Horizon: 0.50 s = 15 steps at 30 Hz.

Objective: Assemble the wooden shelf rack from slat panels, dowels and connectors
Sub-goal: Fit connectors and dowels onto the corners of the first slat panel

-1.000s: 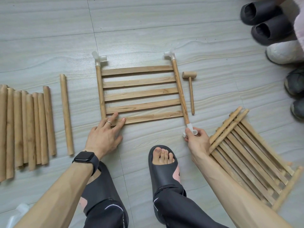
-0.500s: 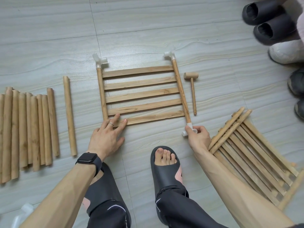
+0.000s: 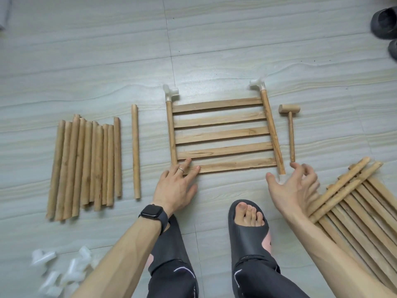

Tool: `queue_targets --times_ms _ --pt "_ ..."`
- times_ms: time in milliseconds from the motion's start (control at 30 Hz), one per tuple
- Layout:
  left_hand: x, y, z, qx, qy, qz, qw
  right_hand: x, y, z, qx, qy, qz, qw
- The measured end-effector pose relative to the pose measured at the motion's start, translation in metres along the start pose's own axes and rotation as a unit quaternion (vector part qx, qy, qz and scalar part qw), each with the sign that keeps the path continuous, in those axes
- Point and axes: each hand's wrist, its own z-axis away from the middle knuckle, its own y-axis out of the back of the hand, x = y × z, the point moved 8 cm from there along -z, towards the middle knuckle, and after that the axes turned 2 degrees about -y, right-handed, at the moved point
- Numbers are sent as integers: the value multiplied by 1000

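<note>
**Fitting Connectors to the First Slat Panel**

Your left hand [image 3: 175, 186] lies flat with straight fingers, pressing the near-left corner of the slat panel [image 3: 221, 136] to the floor [image 3: 214, 50]. It grips nothing. Your right hand [image 3: 294, 186] is spread wide and empty, its fingers blurred, over the white near-right connector [image 3: 281, 178] on the rail end.

Beyond both hands, the far-left connector [image 3: 170, 92] and far-right connector [image 3: 258, 84] cap the other corners. The corner under your left fingertips looks bare, so I judge three of four are on.

Your likely next move is to seat this one with the mallet [image 3: 290, 125], whose handle end lies just beside your right fingertips. Or you could fetch a spare for the bare corner. The spare connectors [image 3: 58, 269] sit blurred, well behind your left hand.

A single dowel [image 3: 135, 151] and a bundle of dowels [image 3: 86, 164] lie left of that hand. The stacked panels [image 3: 354, 211] crowd your right forearm. Your sandalled foot [image 3: 249, 224] sits between your hands, so mind it when swinging.
</note>
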Motion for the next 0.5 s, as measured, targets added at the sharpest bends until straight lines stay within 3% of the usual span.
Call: queue_targets --times_ms 100,200,333,500 --pt "-8 21 14 86 15 74 993 -48 -8 13 5 129 -10 992" --pt "-54 42 33 177 145 144 963 -108 -38 34 -62 256 8 965" --pt "-126 43 63 163 334 152 916 -176 -86 67 -154 380 105 906" --pt "-158 32 82 71 367 96 922 -203 -143 88 -274 449 216 822"
